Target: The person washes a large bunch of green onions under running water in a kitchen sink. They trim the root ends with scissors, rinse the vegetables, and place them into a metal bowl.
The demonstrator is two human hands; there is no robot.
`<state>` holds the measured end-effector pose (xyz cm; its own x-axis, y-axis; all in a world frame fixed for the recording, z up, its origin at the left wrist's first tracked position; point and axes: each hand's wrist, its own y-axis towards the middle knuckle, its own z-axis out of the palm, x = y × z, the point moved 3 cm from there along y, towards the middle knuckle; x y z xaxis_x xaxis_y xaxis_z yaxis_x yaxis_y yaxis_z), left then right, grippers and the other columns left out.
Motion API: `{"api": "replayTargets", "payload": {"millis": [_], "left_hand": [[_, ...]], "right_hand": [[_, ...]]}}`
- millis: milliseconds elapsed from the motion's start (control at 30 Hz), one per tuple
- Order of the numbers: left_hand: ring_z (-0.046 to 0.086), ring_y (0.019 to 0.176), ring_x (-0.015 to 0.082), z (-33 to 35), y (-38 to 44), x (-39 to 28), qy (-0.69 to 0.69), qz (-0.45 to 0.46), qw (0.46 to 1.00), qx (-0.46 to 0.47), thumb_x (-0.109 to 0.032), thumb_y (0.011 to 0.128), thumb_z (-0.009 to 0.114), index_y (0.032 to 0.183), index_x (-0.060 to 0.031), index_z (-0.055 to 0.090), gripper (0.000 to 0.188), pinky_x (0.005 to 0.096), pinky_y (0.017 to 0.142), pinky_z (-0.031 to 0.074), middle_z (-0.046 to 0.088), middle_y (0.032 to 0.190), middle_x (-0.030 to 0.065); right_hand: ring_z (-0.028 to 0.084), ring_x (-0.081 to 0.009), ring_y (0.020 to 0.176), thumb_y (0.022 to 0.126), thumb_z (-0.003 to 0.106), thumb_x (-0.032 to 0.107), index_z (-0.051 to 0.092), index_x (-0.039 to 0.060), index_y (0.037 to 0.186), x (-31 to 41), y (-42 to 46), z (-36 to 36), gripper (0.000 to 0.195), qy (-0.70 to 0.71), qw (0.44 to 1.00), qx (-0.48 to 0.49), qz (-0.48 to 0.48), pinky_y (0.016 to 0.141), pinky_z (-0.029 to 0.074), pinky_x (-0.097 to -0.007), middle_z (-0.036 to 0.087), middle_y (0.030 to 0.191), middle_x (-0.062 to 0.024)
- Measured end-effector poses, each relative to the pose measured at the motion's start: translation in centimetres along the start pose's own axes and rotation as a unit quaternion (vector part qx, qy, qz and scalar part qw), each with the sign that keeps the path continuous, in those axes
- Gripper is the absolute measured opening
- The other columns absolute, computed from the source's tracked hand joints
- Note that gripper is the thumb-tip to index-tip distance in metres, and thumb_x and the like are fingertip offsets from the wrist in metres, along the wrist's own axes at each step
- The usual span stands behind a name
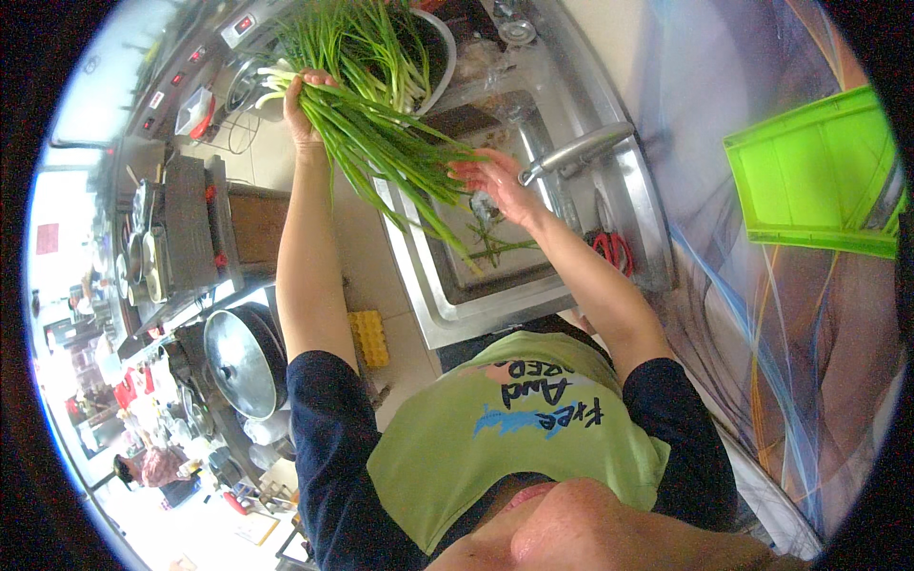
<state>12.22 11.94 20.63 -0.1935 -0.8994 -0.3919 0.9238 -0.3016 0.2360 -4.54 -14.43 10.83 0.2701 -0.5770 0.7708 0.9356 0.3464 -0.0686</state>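
Observation:
My left hand (pixel 303 107) is closed around a bunch of green onions (pixel 385 143), close to the white root ends. The long green leaves slant down to the right, over the near left edge of the stainless steel sink (pixel 457 308). At the leaf tips is my right hand (pixel 500 187), its fingers stretched out against or just beside the leaves. Loose bits of green leaf (pixel 493 243) lie in the sink bowl below. More green onions (pixel 378 57) rest in a round metal basin (pixel 444 53) beyond the bunch.
A metal tap (pixel 578 153) reaches over the sink near my right hand. Red-handled scissors (pixel 612 251) lie on the sink's right ledge. A bright green plastic crate (pixel 810 171) stands at right. A large lidded pan (pixel 241 364) and a yellow egg tray (pixel 368 338) are at left. Further off is a person (pixel 158 467).

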Motion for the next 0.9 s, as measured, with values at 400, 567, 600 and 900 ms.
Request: {"api": "replayTargets", "payload": {"millis": [400, 567, 600, 900], "left_hand": [[0.05, 0.074, 0.0145, 0.4, -1.9, 2.2, -0.063, 0.006, 0.998, 0.011, -0.013, 0.079, 0.057, 0.092, -0.0081, 0.049, 0.016, 0.0307, 0.08, 0.045, 0.048, 0.077, 0.0009], [0.051, 0.074, 0.0158, 2.1, -1.0, 0.8, 0.028, 0.03, 0.998, -0.038, -0.013, 0.079, 0.056, 0.09, -0.007, 0.05, 0.014, 0.0325, 0.079, 0.046, 0.05, 0.076, 0.0025], [0.052, 0.073, 0.0173, 2.8, -0.5, -0.2, 0.138, 0.061, 0.983, -0.102, -0.014, 0.079, 0.056, 0.086, -0.0068, 0.049, 0.013, 0.0328, 0.079, 0.045, 0.052, 0.075, 0.0045], [0.06, 0.073, 0.0211, 25.6, 10.1, -5.4, 0.583, 0.081, 0.806, -0.061, -0.019, 0.079, 0.063, 0.097, -0.0029, 0.058, 0.024, 0.0331, 0.063, 0.05, 0.059, 0.078, 0.0086]], "right_hand": [[0.056, -0.0158, 0.092, 0.086, 0.052, 0.005, 0.053, 0.0026, 0.107, -0.8, 0.3, 1.0, 0.022, -0.02, 0.999, -0.025, 0.042, 0.08, 0.048, -0.0273, 0.057, 0.104, -0.0063], [0.059, -0.0125, 0.075, 0.085, 0.055, 0.011, 0.054, 0.0041, 0.099, -4.6, -0.4, -3.7, 0.016, -0.078, 0.99, -0.074, 0.094, 0.064, 0.048, -0.024, 0.059, 0.086, -0.0049], [0.058, -0.0121, 0.073, 0.086, 0.055, 0.013, 0.054, 0.0044, 0.099, -4.8, -0.6, -4.5, 0.016, -0.089, 0.985, -0.09, 0.117, 0.062, 0.047, -0.0234, 0.059, 0.085, -0.0048], [0.058, -0.0107, 0.066, 0.088, 0.054, 0.021, 0.056, 0.0056, 0.095, -4.8, 0.4, -7.4, 0.017, -0.206, 0.947, -0.155, 0.193, 0.055, 0.046, -0.0215, 0.06, 0.08, -0.004]]}}
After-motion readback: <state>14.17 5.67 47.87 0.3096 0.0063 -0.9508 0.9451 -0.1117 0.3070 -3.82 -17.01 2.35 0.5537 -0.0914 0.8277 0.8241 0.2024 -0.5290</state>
